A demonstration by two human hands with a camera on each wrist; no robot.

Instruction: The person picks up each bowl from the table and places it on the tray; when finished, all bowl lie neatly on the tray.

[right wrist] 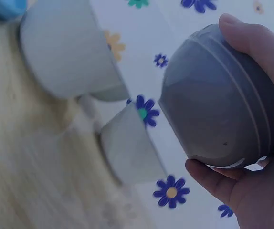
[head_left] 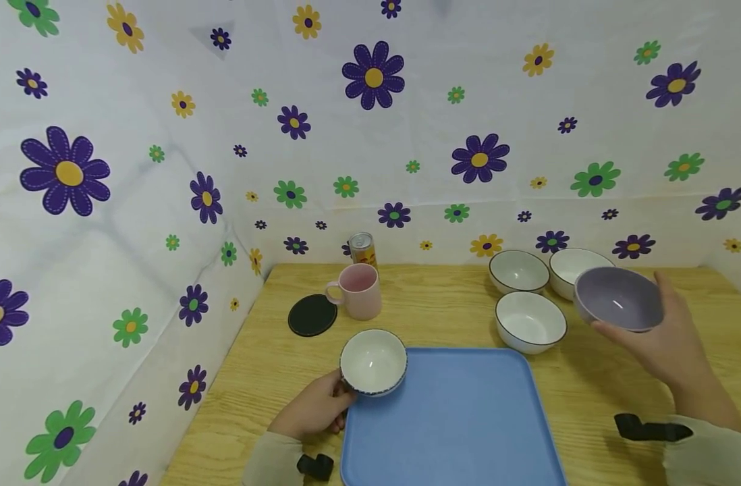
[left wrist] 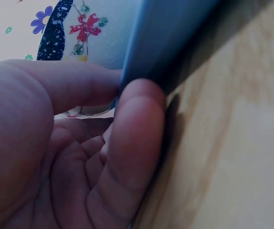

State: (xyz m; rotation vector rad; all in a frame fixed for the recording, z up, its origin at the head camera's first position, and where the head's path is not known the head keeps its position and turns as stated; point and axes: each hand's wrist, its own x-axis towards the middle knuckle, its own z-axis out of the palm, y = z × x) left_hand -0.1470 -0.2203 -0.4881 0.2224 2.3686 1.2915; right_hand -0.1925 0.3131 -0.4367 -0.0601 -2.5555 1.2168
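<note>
My right hand (head_left: 674,337) holds a purple bowl (head_left: 619,297) by its side, above the table at the right. In the right wrist view the bowl's outside (right wrist: 213,100) shows, with the fingers and thumb around it. My left hand (head_left: 318,405) is at the far left corner of a blue tray (head_left: 449,418). The left wrist view shows its thumb and finger (left wrist: 139,129) pinching the tray's edge (left wrist: 161,43). On that corner stands a white patterned bowl (head_left: 373,361), close to the left fingers.
Three white bowls stand near the right hand: one nearer (head_left: 531,320), one behind it (head_left: 519,270) and one at the back right (head_left: 577,266). A pink mug (head_left: 361,293), a can (head_left: 363,248) and a black coaster (head_left: 312,315) are at back left. Flowered cloth (head_left: 407,135) borders the table.
</note>
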